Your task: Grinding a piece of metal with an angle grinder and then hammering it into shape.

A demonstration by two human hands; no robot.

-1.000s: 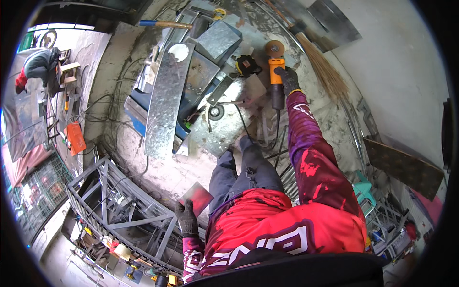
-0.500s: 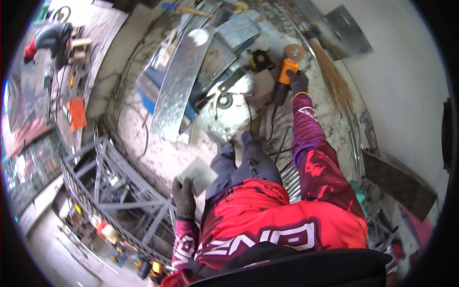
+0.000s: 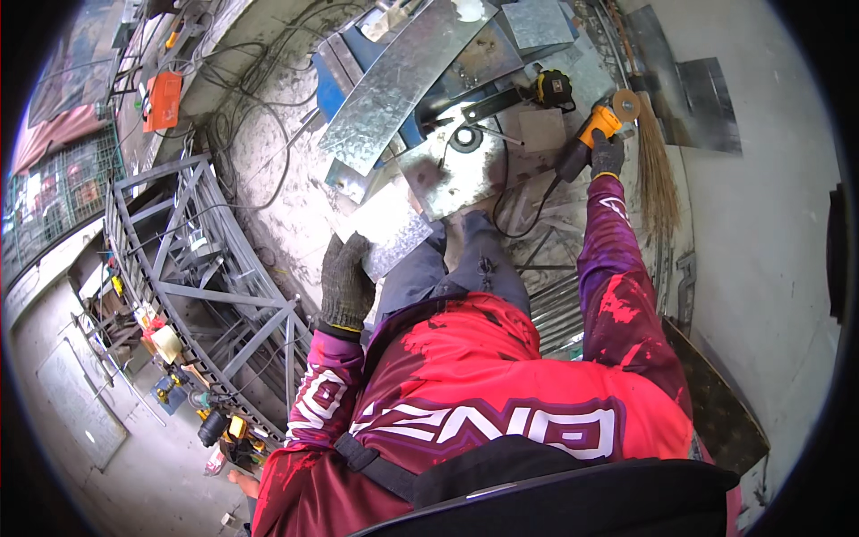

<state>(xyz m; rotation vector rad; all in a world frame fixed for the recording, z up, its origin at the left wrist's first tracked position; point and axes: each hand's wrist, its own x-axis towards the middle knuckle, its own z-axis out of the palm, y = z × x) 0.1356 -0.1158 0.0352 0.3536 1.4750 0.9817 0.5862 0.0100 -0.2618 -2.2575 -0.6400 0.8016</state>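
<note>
My left hand [image 3: 347, 282], in a dark knit glove, is closed on the edge of a small square metal sheet [image 3: 394, 234] beside my left thigh. In my gloved right hand [image 3: 607, 157] is an orange and black angle grinder [image 3: 598, 123], held out to the far right. Its brown round disc [image 3: 626, 106] points away from me, and a black cord [image 3: 540, 213] trails back from it. Ahead of my legs lies a bright metal plate [image 3: 447, 183] with a dark ring-shaped part [image 3: 465, 139] on it. A black and yellow tape measure [image 3: 552, 88] sits left of the grinder.
A long metal strip [image 3: 403, 89] leans across a blue object [image 3: 331, 94] ahead. A straw broom [image 3: 658, 179] lies by the right wall. Grey metal frames [image 3: 219, 291] stand at my left. Loose cables [image 3: 259, 80] lie at far left, near an orange panel [image 3: 163, 100].
My left hand has risen forward with the metal sheet. The grinder now appears farther right, still in my right hand. The whole view has shifted, and the person at upper left is out of sight.
</note>
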